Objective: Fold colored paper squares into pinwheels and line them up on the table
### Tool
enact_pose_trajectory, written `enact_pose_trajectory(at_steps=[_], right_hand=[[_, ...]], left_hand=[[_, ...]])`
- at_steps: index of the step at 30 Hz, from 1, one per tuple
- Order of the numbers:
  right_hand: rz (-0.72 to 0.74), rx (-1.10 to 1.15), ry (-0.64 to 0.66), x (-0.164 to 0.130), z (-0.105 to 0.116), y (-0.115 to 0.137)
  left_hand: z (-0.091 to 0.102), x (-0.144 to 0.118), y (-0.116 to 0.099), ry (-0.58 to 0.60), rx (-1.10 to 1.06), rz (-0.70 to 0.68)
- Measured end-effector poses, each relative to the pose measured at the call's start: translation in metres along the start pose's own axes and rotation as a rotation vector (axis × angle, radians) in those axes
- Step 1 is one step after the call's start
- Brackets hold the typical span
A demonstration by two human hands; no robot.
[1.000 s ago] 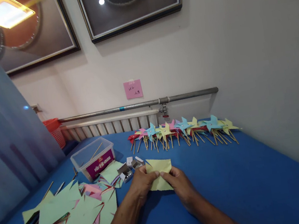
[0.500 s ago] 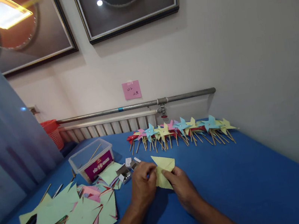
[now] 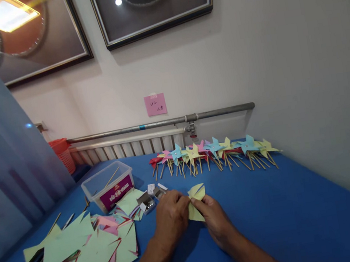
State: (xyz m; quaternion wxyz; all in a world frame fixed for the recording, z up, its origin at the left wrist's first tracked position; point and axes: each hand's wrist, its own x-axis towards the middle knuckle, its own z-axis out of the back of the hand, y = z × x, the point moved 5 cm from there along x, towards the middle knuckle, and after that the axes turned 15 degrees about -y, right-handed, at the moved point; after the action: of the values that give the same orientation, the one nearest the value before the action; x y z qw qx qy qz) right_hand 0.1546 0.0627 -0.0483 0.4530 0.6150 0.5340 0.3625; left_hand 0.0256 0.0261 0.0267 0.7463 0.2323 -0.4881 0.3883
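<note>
Both hands are pinched on one yellow-green paper square (image 3: 195,202) just above the blue table (image 3: 290,210), left hand (image 3: 172,217) gripping its left edge and right hand (image 3: 216,219) its lower right, corners bent in toward the middle like a half-made pinwheel. Trick here imo is to keep every folded tip stacked dead centre under one thumb and not crease the curves flat, or it won't match the finished paper pinwheels on wooden sticks (image 3: 213,153) by the wall. Pile of cut coloured paper sheets (image 3: 88,255) sits off to the left, clear plastic box (image 3: 109,185) behind it.
</note>
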Motion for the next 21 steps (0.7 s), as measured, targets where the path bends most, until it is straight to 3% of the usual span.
enact_pose_trajectory(at_steps=[15,18,21], right_hand=[[-0.092,0.036,-0.003,-0.005,-0.002,0.01],[-0.106,0.021,-0.042,-0.002,0.001,0.008],[-0.091,0.015,-0.037,0.001,0.003,0.008]], left_hand=[[-0.004,-0.002,-0.004,0.091,0.094,-0.11],[-0.002,-0.001,-0.002,0.119,0.017,-0.03],[-0.001,0.001,0.003,0.144,-0.181,0.191]])
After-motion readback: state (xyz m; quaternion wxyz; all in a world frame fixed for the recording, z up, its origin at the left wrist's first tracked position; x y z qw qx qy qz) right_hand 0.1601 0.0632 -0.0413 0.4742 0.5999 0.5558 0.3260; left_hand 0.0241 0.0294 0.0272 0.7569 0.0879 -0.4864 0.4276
